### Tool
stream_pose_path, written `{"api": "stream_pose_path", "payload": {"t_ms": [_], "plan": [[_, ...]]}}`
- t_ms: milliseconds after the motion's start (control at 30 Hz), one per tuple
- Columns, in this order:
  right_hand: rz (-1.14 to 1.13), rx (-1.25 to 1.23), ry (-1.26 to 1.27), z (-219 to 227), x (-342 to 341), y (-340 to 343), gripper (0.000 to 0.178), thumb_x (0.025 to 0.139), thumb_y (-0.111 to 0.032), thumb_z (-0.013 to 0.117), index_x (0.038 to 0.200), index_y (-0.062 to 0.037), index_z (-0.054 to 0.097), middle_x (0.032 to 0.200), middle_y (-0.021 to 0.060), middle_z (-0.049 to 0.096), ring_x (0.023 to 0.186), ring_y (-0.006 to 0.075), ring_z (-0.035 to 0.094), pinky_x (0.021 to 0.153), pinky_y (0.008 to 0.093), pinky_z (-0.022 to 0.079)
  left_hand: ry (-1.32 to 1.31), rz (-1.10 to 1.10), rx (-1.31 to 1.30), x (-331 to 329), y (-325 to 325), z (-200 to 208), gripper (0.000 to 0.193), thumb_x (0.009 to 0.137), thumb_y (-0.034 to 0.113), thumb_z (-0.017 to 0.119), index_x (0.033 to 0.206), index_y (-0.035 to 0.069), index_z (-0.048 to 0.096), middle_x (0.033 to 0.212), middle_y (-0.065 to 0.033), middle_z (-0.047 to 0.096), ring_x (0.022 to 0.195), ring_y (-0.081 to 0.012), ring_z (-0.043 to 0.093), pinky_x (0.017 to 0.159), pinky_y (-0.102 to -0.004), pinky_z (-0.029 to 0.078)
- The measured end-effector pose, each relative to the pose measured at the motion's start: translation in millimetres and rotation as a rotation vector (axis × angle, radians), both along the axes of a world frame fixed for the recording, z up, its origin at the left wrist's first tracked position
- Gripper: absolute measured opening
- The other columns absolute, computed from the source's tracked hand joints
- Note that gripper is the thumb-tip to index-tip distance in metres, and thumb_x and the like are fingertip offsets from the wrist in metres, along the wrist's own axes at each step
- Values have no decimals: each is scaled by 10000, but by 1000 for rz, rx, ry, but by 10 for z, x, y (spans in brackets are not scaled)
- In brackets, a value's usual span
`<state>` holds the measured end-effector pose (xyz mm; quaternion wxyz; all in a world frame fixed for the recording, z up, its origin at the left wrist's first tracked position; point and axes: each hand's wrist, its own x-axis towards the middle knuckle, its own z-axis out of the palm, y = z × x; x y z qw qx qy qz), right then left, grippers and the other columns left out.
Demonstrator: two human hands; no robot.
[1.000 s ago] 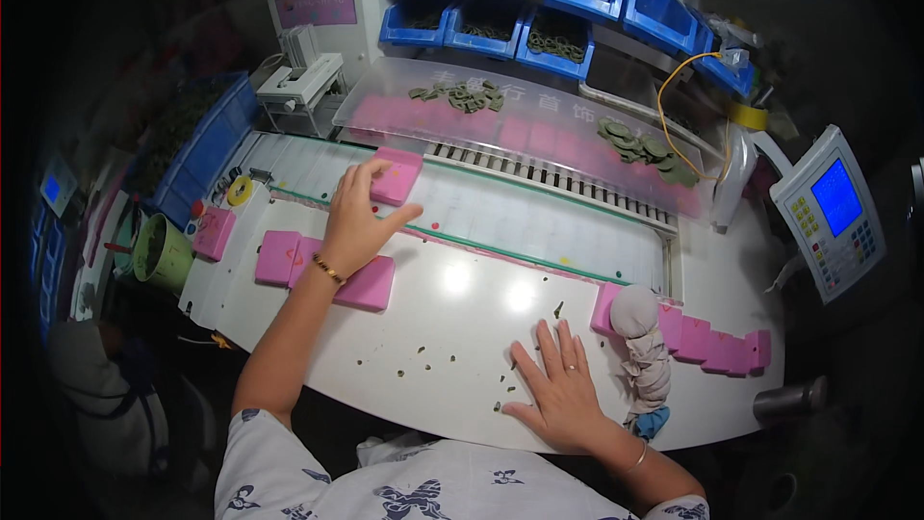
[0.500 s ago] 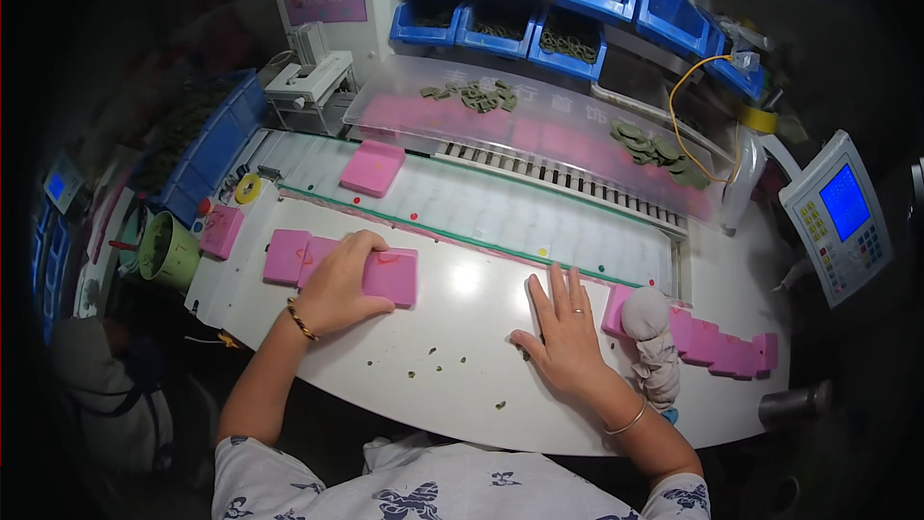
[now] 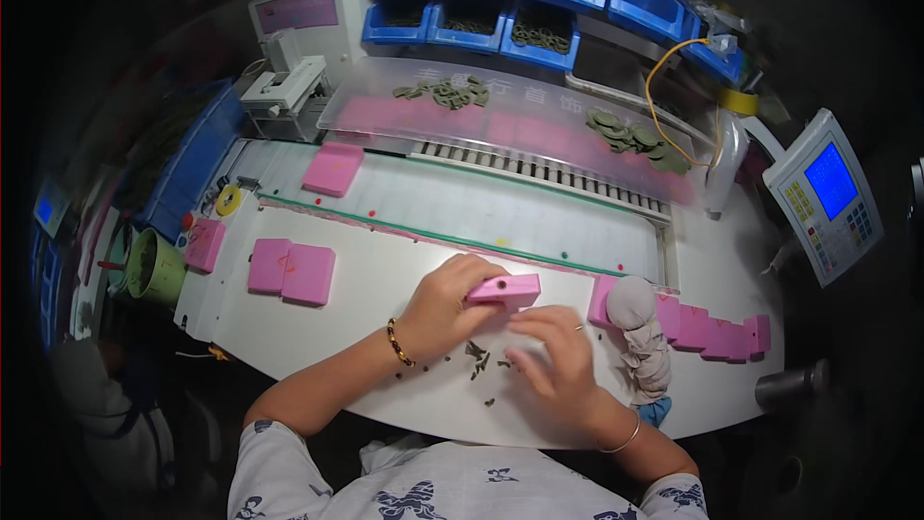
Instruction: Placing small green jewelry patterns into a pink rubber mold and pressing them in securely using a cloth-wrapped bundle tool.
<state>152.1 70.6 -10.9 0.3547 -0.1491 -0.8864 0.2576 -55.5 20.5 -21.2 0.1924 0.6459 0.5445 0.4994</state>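
Observation:
My left hand [image 3: 441, 306] grips a pink rubber mold [image 3: 518, 289] on edge above the front of the white table, a small dark hole showing in its side. Just right of it, my right hand [image 3: 566, 361] hangs with fingers bent and apart, slightly blurred, holding nothing I can see. Under the hands lie dark green wax scraps [image 3: 476, 354] and several crumbs. Two overlapping pink molds [image 3: 308, 274] rest on the table at left. On the pale belt behind a green-edged strip sits another pink mold [image 3: 334, 169].
A cloth pouch [image 3: 632, 303] stands by a row of pink molds [image 3: 691, 324] at right. A control panel [image 3: 826, 195] rises beyond. Behind the belt, a clear cover [image 3: 539, 101] carries green wax pieces. Blue bins [image 3: 467, 27] line the back; a green cup [image 3: 154, 268] is at left.
My left hand has lifted a mold from the left group and carried it right to the middle. My right hand has risen off the table, its fingers curling. More green scraps lie below.

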Motion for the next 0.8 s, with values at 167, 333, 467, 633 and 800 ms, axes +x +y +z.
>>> {"api": "stream_pose_path", "payload": {"t_ms": [167,333,467,633,800], "plan": [[-212,193,-123,56,128,175,296,737,-33,712,1019,-30,622,1037,110,608,952,288,595,801,388,494,173,-173,-60,278,45,-95,352,793,56,712,1135,40,625,1049,-121,643,964,-322,577,855,-395,481],[-206,297,-152,25,123,170,271,738,-55,657,1006,-30,624,1021,115,609,922,288,604,768,370,511,69,-317,-141,310,31,22,281,969,146,520,1205,4,575,1100,-150,598,1015,-331,517,949,-417,396],[-115,363,-146,-19,77,162,243,709,-68,650,938,-8,594,950,108,580,847,257,579,713,327,516,118,-283,-134,350,-57,-40,298,1001,121,407,1225,-13,551,1099,-158,584,1024,-319,511,947,-406,389],[-134,420,-161,-49,52,217,256,666,-77,648,907,-23,580,886,98,552,820,239,567,625,292,508,78,-266,-169,329,92,-47,301,1017,141,381,1208,-16,552,1047,-151,577,983,-289,524,904,-388,410],[-69,426,-203,-192,223,68,241,675,-86,657,902,-37,594,907,84,574,820,236,587,637,297,515,-374,-131,-624,-30,308,-260,315,1057,234,401,1156,-9,575,926,-69,598,762,-146,565,696,-296,482]]}}
